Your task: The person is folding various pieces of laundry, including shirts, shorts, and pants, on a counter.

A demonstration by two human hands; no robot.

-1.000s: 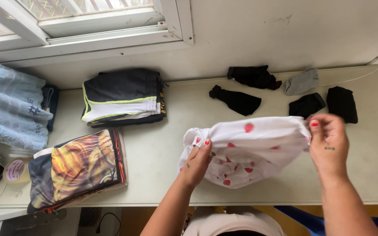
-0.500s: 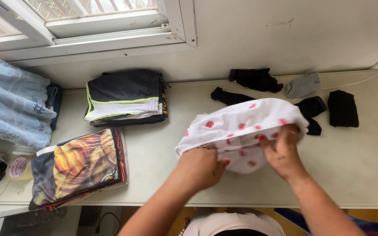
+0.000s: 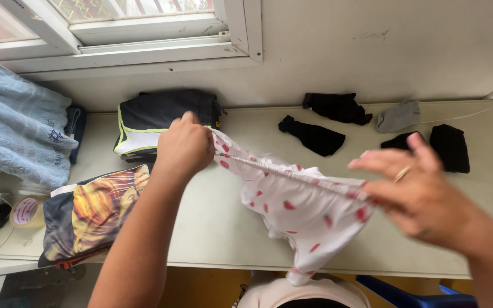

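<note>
Both hands' grip stretches white spotted garment (image 3: pixel 303 205); black socks (image 3: pixel 315 136) lie beyond.

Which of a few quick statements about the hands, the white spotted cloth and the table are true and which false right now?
1. Both hands hold the white cloth with red spots. True: left hand and right hand each have a grip on one end.
2. The cloth lies flat and folded on the table. False: it is stretched between the hands and hangs down.
3. A folded dark garment with light green trim sits near the window. True.
4. All the socks are black. False: one grey sock lies among the black socks.
5. A ring shows on the right hand. True.
</note>
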